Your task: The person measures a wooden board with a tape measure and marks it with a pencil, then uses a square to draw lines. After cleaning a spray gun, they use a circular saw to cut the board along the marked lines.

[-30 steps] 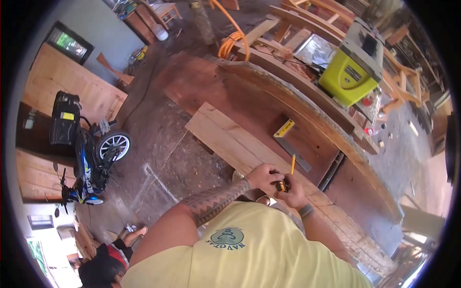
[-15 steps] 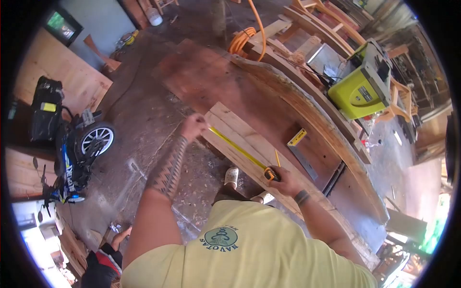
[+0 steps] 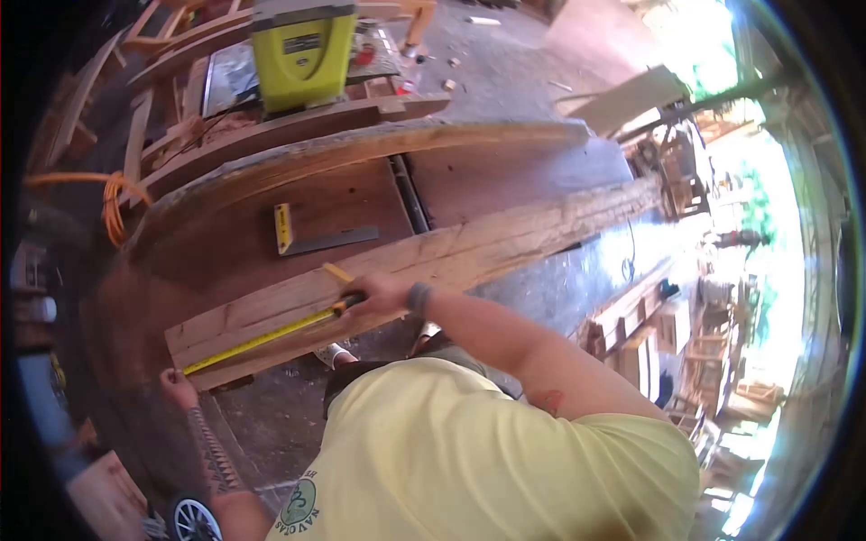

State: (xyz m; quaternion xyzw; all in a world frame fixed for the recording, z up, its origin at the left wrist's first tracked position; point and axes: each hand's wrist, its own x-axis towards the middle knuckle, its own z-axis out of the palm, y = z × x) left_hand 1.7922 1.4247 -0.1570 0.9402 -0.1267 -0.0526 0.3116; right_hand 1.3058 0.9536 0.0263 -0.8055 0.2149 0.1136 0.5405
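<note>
A yellow tape measure lies extended along a long wooden plank. At the plank's near-left end, my left hand is closed, pinching the blade's end at the plank's edge. My right hand grips the black and yellow tape case farther along the plank, and partly covers it. A short yellowish stick, perhaps a pencil, rests beside the case, touching or very close to my right fingers. Beyond the plank lies a try square with a yellow stock and a metal blade.
Behind the square, a curved live-edge slab runs across the bench. A lime-green power tool stands among wooden frames at the back. An orange cord hangs at left. A motorcycle wheel shows at the lower left; stacked lumber is on the right.
My view has swung to the right, so the scene appears rotated. Both hands still hold the extended tape along the plank, with my left hand at its end.
</note>
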